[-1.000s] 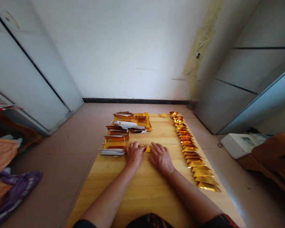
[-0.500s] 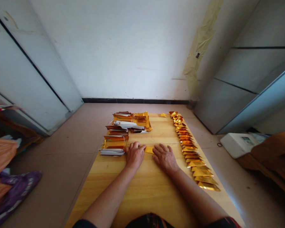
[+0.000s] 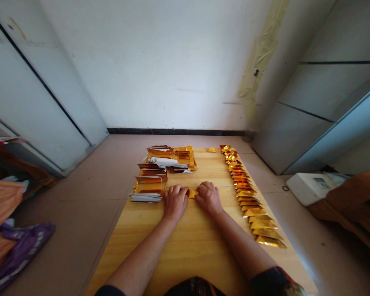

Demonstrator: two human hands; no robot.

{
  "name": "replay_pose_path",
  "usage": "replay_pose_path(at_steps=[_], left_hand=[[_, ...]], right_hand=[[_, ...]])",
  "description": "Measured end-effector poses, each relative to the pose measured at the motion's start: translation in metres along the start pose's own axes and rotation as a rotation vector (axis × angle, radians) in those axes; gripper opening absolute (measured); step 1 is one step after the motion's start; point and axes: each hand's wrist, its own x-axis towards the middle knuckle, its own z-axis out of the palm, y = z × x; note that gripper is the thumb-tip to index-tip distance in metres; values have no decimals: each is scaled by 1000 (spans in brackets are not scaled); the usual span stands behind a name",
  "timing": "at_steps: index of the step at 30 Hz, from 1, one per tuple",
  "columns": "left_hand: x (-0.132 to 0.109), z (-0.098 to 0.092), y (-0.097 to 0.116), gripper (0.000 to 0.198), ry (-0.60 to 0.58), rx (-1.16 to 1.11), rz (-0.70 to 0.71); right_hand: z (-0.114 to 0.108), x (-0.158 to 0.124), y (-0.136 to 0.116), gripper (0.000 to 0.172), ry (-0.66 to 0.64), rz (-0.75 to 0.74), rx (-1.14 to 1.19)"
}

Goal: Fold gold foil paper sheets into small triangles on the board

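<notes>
a: what's hard to make out?
b: the ends of the gold foil piece (image 3: 192,193) are disappearing under the fingertips, so i can't tell whether it's being pinched or only pressed.
a: and the hands?
b: the left hand (image 3: 174,202) is resting beside the foil stacks (image 3: 150,187), fingers bunched against the piece. the right hand (image 3: 208,199) is bunching against its other end, nearly touching the left.
a: where's the piece?
b: it's lying between them on the wooden table (image 3: 185,250), left of the gold triangle row (image 3: 246,193).
</notes>
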Motion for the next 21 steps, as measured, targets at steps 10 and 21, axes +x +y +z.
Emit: replay_pose_path(at_steps=[10, 21], left_hand=[[-5, -5, -3, 11, 204, -155, 149], [-9, -2, -5, 17, -26, -273, 276]], right_hand=[[4, -10, 1, 14, 125, -137, 101], [-12, -24, 14, 15, -62, -213, 108]])
